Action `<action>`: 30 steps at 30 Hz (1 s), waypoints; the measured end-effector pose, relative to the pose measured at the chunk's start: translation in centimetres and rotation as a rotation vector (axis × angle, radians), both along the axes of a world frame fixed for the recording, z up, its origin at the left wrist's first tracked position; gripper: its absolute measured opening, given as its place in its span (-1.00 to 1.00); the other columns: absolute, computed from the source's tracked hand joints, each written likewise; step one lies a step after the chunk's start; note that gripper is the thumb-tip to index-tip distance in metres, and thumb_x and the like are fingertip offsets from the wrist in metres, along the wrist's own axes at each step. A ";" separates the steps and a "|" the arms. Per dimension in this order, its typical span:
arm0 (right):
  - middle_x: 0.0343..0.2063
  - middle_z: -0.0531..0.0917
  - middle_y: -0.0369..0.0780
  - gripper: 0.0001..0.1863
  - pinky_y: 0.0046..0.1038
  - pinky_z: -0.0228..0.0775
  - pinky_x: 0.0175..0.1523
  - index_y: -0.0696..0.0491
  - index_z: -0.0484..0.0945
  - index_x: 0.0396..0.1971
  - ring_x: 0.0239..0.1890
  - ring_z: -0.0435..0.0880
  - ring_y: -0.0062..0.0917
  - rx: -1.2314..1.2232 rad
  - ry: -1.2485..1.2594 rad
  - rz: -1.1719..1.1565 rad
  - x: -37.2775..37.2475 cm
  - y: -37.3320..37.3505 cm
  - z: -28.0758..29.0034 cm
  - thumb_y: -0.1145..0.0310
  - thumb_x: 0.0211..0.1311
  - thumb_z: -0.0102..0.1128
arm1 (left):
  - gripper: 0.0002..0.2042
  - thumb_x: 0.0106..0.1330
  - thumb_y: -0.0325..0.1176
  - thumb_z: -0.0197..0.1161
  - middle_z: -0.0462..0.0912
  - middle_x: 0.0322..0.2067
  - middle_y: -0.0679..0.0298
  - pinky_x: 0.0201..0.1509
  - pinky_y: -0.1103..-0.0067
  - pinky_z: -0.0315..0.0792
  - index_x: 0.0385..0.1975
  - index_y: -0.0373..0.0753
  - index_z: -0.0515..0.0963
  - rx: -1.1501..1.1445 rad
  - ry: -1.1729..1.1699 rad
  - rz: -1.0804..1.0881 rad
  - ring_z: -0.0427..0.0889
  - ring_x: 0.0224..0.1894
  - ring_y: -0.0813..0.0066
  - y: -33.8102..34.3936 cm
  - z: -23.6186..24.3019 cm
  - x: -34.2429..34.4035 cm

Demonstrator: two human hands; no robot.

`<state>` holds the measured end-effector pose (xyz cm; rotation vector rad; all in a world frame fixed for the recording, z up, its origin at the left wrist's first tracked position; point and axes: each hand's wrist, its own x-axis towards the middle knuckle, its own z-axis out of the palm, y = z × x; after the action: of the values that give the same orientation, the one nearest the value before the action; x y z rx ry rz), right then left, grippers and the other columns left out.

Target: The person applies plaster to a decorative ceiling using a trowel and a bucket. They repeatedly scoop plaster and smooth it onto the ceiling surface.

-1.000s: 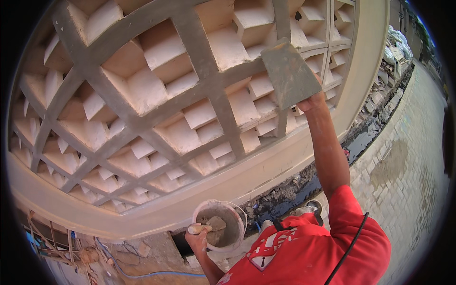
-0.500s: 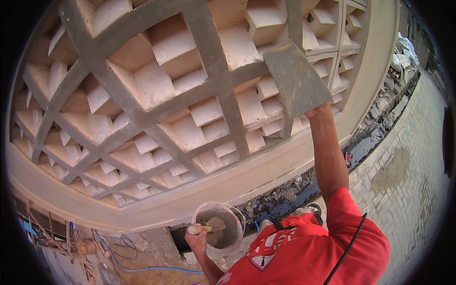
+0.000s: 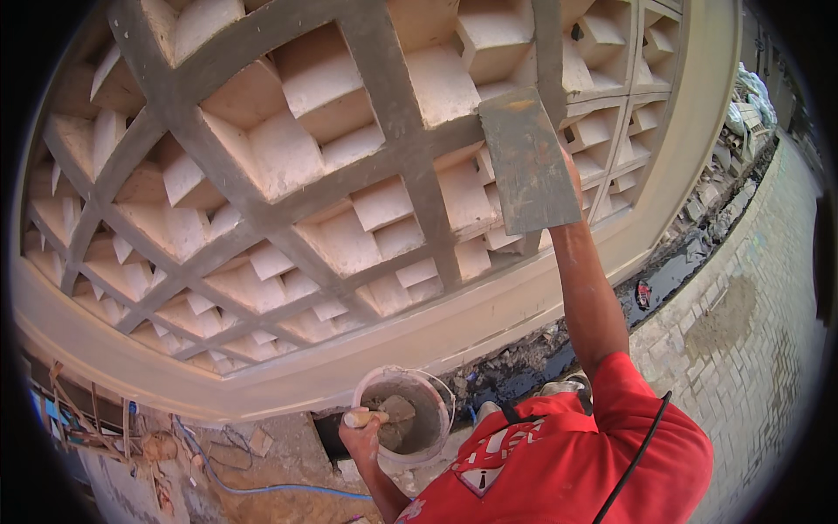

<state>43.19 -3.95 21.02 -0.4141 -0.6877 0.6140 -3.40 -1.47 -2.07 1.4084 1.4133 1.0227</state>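
My right hand (image 3: 572, 174) is raised against the lattice wall (image 3: 406, 144) and grips a flat, grey plastering float (image 3: 528, 166) from its far side. Smeared with mortar, the board stands nearly upright in front of the grey ribs and hides most of that hand. Low down, my left hand (image 3: 360, 439) is closed round the pale handle of a trowel (image 3: 359, 418). The trowel's blade lies in the bucket (image 3: 444, 417), among grey mortar (image 3: 398, 409).
Between the wall foot and the paving (image 3: 742, 384) runs a trench (image 3: 515, 375) with rubble and dark water. A blue hose (image 3: 288, 488) crosses the ground at lower left. Sticks and debris (image 3: 87, 415) lie at far left. Rubble (image 3: 724, 166) is heaped at upper right.
The plastering float has shifted slightly left and down and turned more upright, with my right hand behind it. My left hand stays at the bucket with the trowel.
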 end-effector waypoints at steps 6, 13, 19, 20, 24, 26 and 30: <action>-0.21 0.62 -0.25 -0.67 -0.59 0.61 -0.26 0.12 0.43 0.09 -0.32 0.66 -0.64 -0.030 -0.031 0.016 -0.7 0.8 0.1 0.41 0.36 0.01 | -0.73 -0.12 -0.60 0.32 0.58 -0.42 0.23 -0.24 0.58 0.49 -0.35 -0.36 0.52 0.059 0.005 -0.012 0.57 -0.41 0.51 0.0 -0.8 -0.3; -0.25 0.64 -0.28 -0.63 -0.63 0.60 -0.29 0.13 0.42 0.10 -0.35 0.66 -0.69 -0.038 -0.079 0.031 -1.5 1.9 0.0 0.37 0.33 0.09 | -0.72 -0.11 -0.60 0.32 0.58 -0.44 0.24 -0.24 0.58 0.50 -0.33 -0.36 0.51 0.038 -0.021 -0.005 0.59 -0.42 0.50 -1.1 0.6 0.3; -0.25 0.64 -0.27 -0.57 -0.65 0.59 -0.30 0.12 0.40 0.14 -0.35 0.66 -0.70 -0.026 -0.095 0.045 -1.9 2.7 -0.2 0.33 0.30 0.15 | -0.72 -0.11 -0.59 0.36 0.58 -0.43 0.26 -0.25 0.59 0.47 -0.33 -0.36 0.52 0.000 0.014 0.037 0.56 -0.41 0.53 -1.6 0.1 -0.1; -0.24 0.64 -0.27 -0.56 -0.65 0.59 -0.30 0.11 0.39 0.14 -0.35 0.66 -0.70 -0.028 -0.099 0.035 -2.2 2.7 -0.1 0.33 0.30 0.16 | -0.72 -0.10 -0.59 0.37 0.58 -0.43 0.26 -0.25 0.59 0.47 -0.33 -0.36 0.52 -0.004 0.007 0.043 0.55 -0.40 0.53 -1.8 0.1 -0.1; -0.24 0.64 -0.27 -0.57 -0.65 0.59 -0.29 0.10 0.40 0.13 -0.34 0.66 -0.70 -0.030 -0.099 0.051 -2.5 2.9 -0.3 0.31 0.30 0.17 | -0.72 -0.10 -0.59 0.37 0.58 -0.43 0.27 -0.25 0.60 0.46 -0.32 -0.36 0.52 0.001 0.010 0.037 0.55 -0.40 0.53 -2.0 -0.3 -0.4; -0.24 0.64 -0.28 -0.58 -0.65 0.59 -0.28 0.10 0.40 0.12 -0.34 0.65 -0.70 -0.028 -0.074 0.061 -2.8 3.2 -0.2 0.31 0.30 0.17 | -0.72 -0.10 -0.59 0.36 0.58 -0.43 0.26 -0.24 0.59 0.46 -0.33 -0.36 0.52 -0.011 0.014 0.045 0.55 -0.40 0.53 -2.2 -0.3 -0.5; -0.24 0.63 -0.26 -0.61 -0.62 0.60 -0.25 0.10 0.41 0.10 -0.32 0.65 -0.68 -0.052 -0.095 0.066 -3.9 3.5 0.2 0.33 0.32 0.14 | -0.73 -0.10 -0.60 0.34 0.58 -0.42 0.26 -0.24 0.59 0.47 -0.33 -0.35 0.52 -0.009 -0.018 0.062 0.55 -0.40 0.53 -2.4 -0.2 -0.5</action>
<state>39.32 -0.44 21.22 -0.4729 -0.7801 0.6793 -3.93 -3.85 -2.28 1.3533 1.4548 1.0651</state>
